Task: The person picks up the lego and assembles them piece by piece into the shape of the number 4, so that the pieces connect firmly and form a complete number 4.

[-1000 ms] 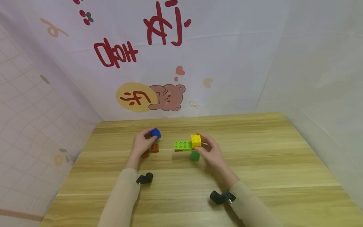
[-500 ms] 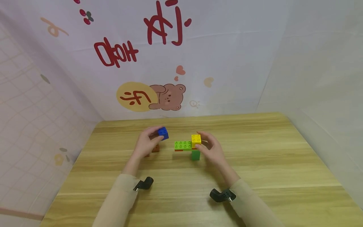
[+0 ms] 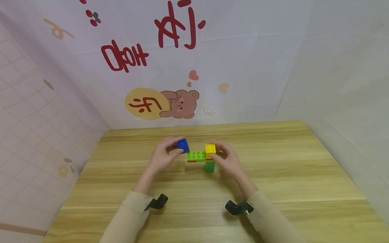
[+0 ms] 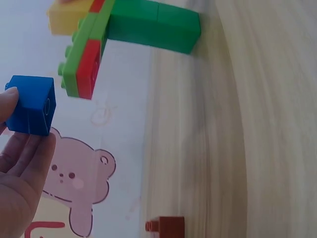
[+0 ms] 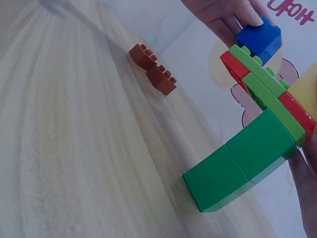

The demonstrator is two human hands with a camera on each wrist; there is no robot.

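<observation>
A wood-grain tabletop (image 3: 194, 216) spreads beneath both grips, a printed cloth (image 3: 243, 67) rising beyond them. The right grip (image 3: 228, 159) is clamped on a yellow block (image 3: 210, 148), thumb in front; the left grip (image 3: 162, 155) pinches a blue block (image 3: 183, 146). Between the grips, a lime bar (image 3: 196, 156) juts from under the yellow block toward the left grip, carried on green blocks (image 5: 240, 161) just below the right grip.

The step appears to be bringing the blue block to the bar's free end; the next move likely calls for lining it up over the studs and pressing down while the right grip steadies the build.

The left wrist view shows a gap between blue block and bar, which overlap from above. The right wrist view shows two brown bricks (image 5: 162, 79) below the left grip, hidden in the head view, and red pieces (image 5: 234, 66) along the bar.
</observation>
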